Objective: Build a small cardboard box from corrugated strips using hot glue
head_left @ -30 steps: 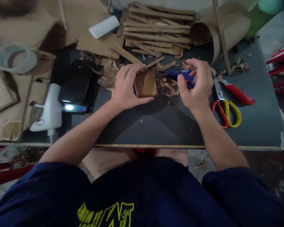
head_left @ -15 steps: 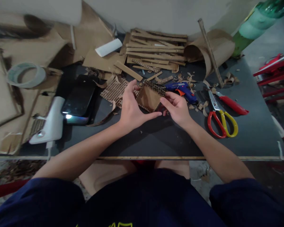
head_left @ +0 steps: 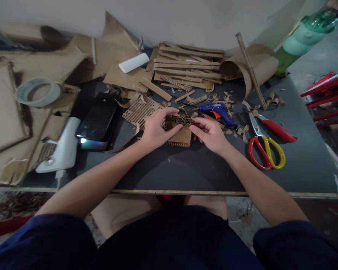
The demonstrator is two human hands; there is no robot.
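A small folded cardboard piece (head_left: pixel 180 131) with corrugated edges rests on the dark table (head_left: pixel 202 172), held from both sides. My left hand (head_left: pixel 156 127) grips its left end, thumb and fingers pinched over the top edge. My right hand (head_left: pixel 210 132) pinches its right end. A blue glue gun (head_left: pixel 219 112) with an orange trigger lies just behind my right hand, untouched.
Scissors with red and yellow handles (head_left: pixel 263 148) and a red-handled cutter (head_left: pixel 273 125) lie to the right. A stack of cardboard strips (head_left: pixel 186 67) lies at the back. A phone (head_left: pixel 97 122), a white device (head_left: pixel 60 148) and a tape roll (head_left: pixel 38 92) are at the left.
My right hand let go of the glue gun, which now lies on the table, and came to the cardboard piece. Both hands then lowered the piece onto the table.
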